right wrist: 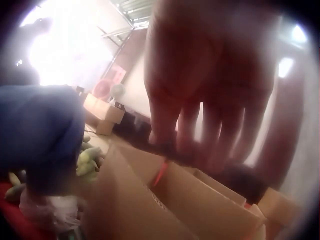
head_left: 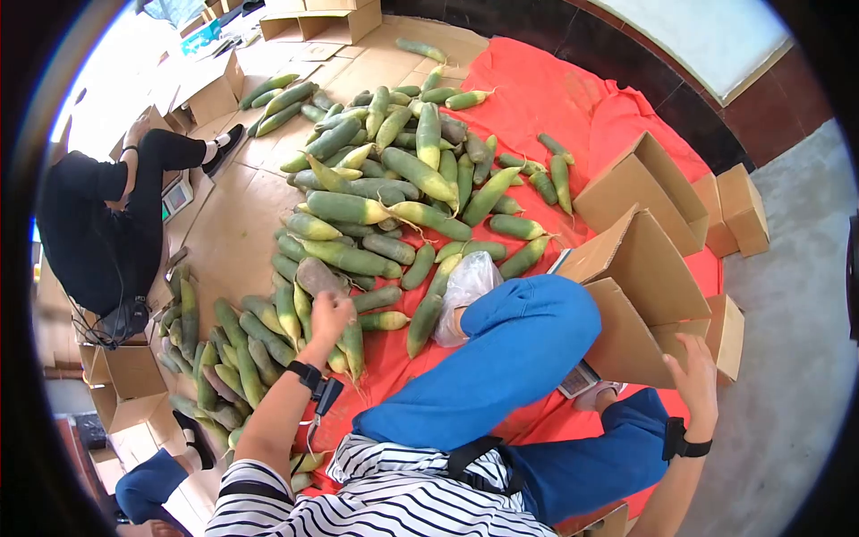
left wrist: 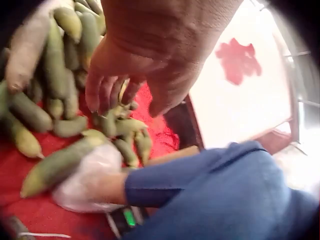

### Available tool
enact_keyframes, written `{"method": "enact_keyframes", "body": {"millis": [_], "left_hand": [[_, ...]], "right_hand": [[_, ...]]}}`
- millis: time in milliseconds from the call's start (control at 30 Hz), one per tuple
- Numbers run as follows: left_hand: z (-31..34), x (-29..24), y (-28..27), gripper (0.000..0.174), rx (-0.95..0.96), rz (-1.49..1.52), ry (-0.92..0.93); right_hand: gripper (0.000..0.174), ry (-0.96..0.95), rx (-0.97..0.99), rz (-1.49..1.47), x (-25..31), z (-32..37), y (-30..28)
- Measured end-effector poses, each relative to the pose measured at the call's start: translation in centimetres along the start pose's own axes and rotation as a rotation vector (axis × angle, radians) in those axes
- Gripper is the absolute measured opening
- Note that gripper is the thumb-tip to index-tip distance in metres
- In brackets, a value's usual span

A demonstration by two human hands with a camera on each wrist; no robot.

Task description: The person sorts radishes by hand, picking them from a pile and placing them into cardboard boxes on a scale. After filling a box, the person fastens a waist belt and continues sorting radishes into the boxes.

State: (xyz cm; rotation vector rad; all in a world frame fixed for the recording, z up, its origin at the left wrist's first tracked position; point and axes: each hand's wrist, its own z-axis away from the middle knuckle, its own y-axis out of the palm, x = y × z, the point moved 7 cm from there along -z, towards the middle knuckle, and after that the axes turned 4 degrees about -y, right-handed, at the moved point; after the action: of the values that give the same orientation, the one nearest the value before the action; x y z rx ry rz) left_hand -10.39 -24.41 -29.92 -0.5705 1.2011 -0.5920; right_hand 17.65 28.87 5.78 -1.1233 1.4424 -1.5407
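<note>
My left hand (head_left: 329,318) hangs over the near side of a big pile of green radishes (head_left: 358,259). A greyish, soil-dulled radish (head_left: 319,277) lies right beyond its fingertips in the head view. In the left wrist view the fingers (left wrist: 107,92) droop loosely with nothing between them. My right hand (head_left: 696,380) is raised at the right, fingers spread and holding nothing. It is nearest to an open cardboard box (head_left: 640,313), whose flaps also show under the fingers in the right wrist view.
Red cloth (head_left: 555,98) lies beneath the radishes. My bent knee (head_left: 537,322) and a plastic-bagged foot (head_left: 470,286) stand between pile and boxes. A scale (head_left: 580,380) sits beside my leg. Another person in black (head_left: 98,233) sits at left; more boxes (head_left: 649,192) line the right.
</note>
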Motion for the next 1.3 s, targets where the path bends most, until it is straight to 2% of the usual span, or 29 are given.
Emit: {"method": "enact_keyframes", "body": {"millis": [33,67,133,167,200,300,333,400,433,533,600,667,733,767,800,833,867,967,1000,1067,1133,1200,1300], "left_hand": [[-0.7,2.3,-0.8,0.055,-0.086,0.014,-0.071],[-1.1,3.1,-0.7,0.055,-0.086,0.004,-0.07],[-1.8,4.3,-1.1,0.067,-0.178,-0.097,-0.165],[-2.8,5.8,0.4,0.077,0.014,-0.016,-0.355],[-3.1,5.8,1.1,0.077,0.021,-0.025,-0.355],[-3.1,7.3,3.2,0.074,0.012,0.187,-0.57],[-3.3,7.2,3.7,0.074,0.02,0.179,-0.565],[-2.9,7.0,3.9,0.072,-0.047,0.3,-0.673],[-2.6,6.4,4.1,0.071,-0.032,0.416,-0.668],[-4.5,11.1,5.3,0.069,-0.105,0.491,-0.637],[-2.9,8.5,4.2,0.067,-0.054,0.526,-0.676],[-1.1,6.3,3.9,0.057,0.136,0.644,-0.725],[2.4,0.9,3.2,0.046,0.288,0.708,-0.653],[3.4,-0.4,3.0,0.046,0.324,0.688,-0.637],[4.1,-2.0,3.3,0.043,0.433,0.598,-0.567],[4.8,-4.2,3.6,0.039,0.537,0.507,-0.493],[5.4,-6.3,3.8,0.039,0.566,0.49,-0.476],[8.5,-18.7,4.0,0.047,0.675,0.45,-0.074],[9.1,-21.7,4.1,0.047,0.682,0.442,-0.058],[10.5,-28.5,4.6,0.053,0.778,0.35,0.22],[12.3,-35.4,4.6,0.059,0.695,0.205,0.448],[15.0,-42.7,4.7,0.065,0.573,0.09,0.807],[18.4,-49.7,7.6,0.066,0.584,0.026,1.109]], "right_hand": [[0.034,0.005,0.005,-0.01,-0.7,-0.3,0.9],[0.036,0.007,0.025,0.003,-1.3,-0.7,2.0],[0.039,0.015,0.051,0.01,-2.0,-1.4,3.6],[0.038,0.014,0.061,-0.004,-2.2,-1.7,4.3],[0.037,0.014,0.071,-0.016,-2.4,-1.9,4.9],[0.03,0.066,0.155,-0.081,-3.7,-2.2,7.2],[0.03,0.078,0.157,-0.084,-4.0,-2.1,7.9],[0.022,0.191,0.187,-0.077,-4.9,-1.9,9.0],[0.022,0.204,0.185,-0.08,-5.1,-1.9,9.1],[0.021,0.182,0.158,-0.11,-5.2,-1.8,9.0],[0.02,0.12,0.147,-0.13,-4.9,-2.0,9.0],[0.02,0.132,0.143,-0.135,-5.2,-1.8,9.1],[0.02,0.158,0.135,-0.138,-5.4,-1.7,9.1],[0.021,0.113,0.122,-0.122,-5.3,-1.7,9.2],[0.021,0.069,0.109,-0.103,-5.2,-1.6,9.2],[0.021,0.108,0.1,-0.098,-5.5,-1.5,9.1],[0.021,0.107,0.122,-0.098,-5.4,-1.4,9.2],[0.022,0.106,0.141,-0.094,-5.7,-1.1,9.7],[0.022,0.088,0.15,-0.091,-5.6,-1.1,9.9],[0.022,0.112,0.144,-0.094,-5.6,-1.0,10.0],[0.022,0.061,0.131,-0.089,-5.4,-0.9,10.1],[0.022,0.068,0.129,-0.089,-5.5,-0.7,10.2],[0.021,0.07,0.134,-0.08,-5.1,-0.6,10.0]]}}
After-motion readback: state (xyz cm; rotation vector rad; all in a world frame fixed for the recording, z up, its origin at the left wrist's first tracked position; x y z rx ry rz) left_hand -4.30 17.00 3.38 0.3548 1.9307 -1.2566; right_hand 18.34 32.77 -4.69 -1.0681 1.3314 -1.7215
